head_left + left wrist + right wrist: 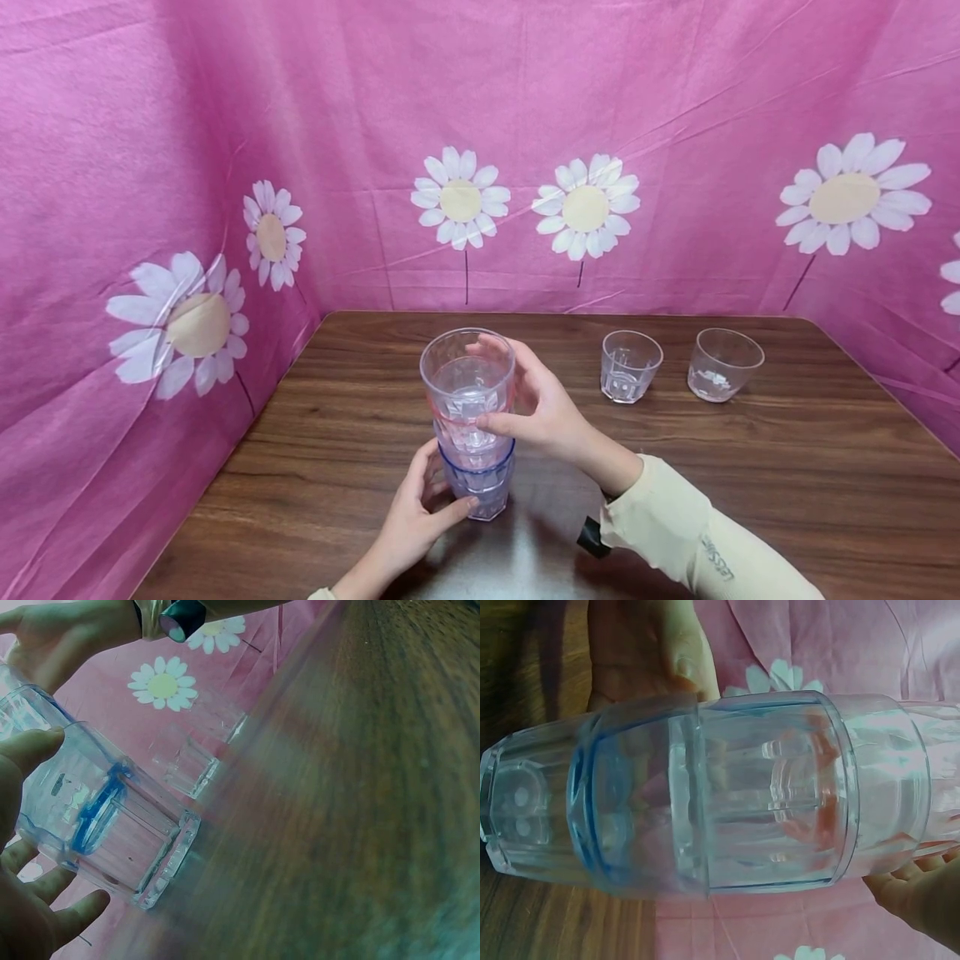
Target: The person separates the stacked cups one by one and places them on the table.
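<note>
- We see the left hand (412, 512) low on the stack of cups (463, 425), its thumb on the near side and its fingers round the far side, gripping the blue-rimmed cup (483, 482).
- We see the right hand (546, 412) higher up, gripping the stack from the right, with its thumb across the front and its fingers behind.
- Both wrists come in from the near side, the left from the lower left and the right reaching in from the lower right, so the two hands sit on opposite sides and at different heights.
- The stack stands roughly upright between them, near the middle of the worktop (330, 450); we cannot tell whether its base touches the wood.
- The see-through cups overlap, so we cannot count them surely; we make out a reddish band (448, 417) above the blue rim and a plain cup on top.
- A pale sleeve (663, 521) with dark lettering covers the right forearm and hides part of the near right worktop; a small black device (593, 537) shows at its cuff.
- Beyond the right hand, we find a faceted cup (628, 367) upright, well apart from the stack.
- Just beside it, farther right, stands a rounder cup (724, 362) with a whitish patch at its bottom.
- Behind the worktop and along its sides hangs a pink cloth (337, 125) printed with daisies (461, 202).
</note>
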`<state>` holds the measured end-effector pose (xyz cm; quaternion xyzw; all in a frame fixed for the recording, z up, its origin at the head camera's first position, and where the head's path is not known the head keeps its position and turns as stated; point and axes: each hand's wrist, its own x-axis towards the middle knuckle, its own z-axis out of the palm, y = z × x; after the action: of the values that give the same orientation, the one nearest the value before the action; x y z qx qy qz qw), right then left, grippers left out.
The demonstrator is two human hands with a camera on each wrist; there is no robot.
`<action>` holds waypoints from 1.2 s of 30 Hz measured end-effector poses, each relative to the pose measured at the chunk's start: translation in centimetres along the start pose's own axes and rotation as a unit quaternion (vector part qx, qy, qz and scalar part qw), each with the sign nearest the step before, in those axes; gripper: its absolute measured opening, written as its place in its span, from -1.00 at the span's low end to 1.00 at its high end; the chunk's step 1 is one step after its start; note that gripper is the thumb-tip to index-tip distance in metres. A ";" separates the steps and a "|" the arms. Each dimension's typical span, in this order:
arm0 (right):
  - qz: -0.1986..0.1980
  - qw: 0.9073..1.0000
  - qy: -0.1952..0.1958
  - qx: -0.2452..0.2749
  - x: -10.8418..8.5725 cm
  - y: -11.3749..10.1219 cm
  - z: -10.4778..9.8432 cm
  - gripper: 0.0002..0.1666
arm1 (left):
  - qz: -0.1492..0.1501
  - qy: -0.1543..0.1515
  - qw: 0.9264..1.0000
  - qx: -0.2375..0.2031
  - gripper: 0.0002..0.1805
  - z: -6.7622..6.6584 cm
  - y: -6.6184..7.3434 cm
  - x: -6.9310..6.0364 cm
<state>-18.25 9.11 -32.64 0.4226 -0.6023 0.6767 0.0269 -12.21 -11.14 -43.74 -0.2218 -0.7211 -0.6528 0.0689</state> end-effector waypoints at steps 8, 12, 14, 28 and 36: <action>-0.013 0.999 0.017 0.038 0.2 0.1 0.3 -0.03 | -0.007 0.002 1.000 0.002 -0.22 0.0 0.1 0.0; -0.021 0.999 0.027 0.018 0.1 0.4 0.3 -0.04 | 0.000 -0.002 1.000 0.001 -0.23 0.0 0.0 0.0; -0.024 0.999 0.031 0.008 0.1 0.5 0.3 -0.05 | 0.002 -0.003 1.000 0.001 -0.23 0.0 0.0 0.0; -0.035 0.998 0.047 0.008 0.5 0.6 0.3 0.01 | 0.010 -0.002 1.000 -0.006 -0.23 0.0 0.0 0.0; -0.055 0.997 0.052 0.013 0.6 0.7 0.2 -0.04 | 0.013 -0.003 1.000 -0.007 -0.24 0.0 0.0 -0.1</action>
<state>-18.90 8.49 -32.84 0.4196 -0.5676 0.7027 0.0896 -12.16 -11.12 -43.81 -0.2337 -0.7135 -0.6565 0.0732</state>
